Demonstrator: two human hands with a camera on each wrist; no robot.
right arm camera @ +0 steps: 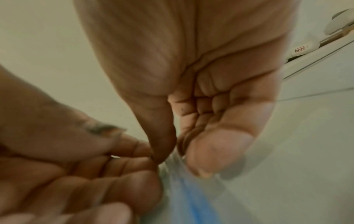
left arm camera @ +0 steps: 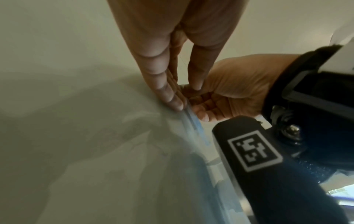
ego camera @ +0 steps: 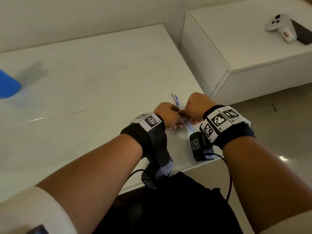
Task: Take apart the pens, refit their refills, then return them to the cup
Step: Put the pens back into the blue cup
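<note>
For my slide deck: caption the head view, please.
Both hands, left hand and right hand, pinch a clear blue-ink pen over the white table.

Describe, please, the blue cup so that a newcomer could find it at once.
Start at the large white table in front of the person and follow it to its far left side. The blue cup sits there, cut off by the head view's edge, far from both hands. Its solid bright blue sets it apart.

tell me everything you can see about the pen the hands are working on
The pen looks like a slim clear plastic barrel with blue inside. It lies slanted over the near right part of the white table, tip pointing away. The left hand and right hand meet on its middle and pinch it; its back end sticks out toward the person. Blur hides whether it is one piece or two.
</note>
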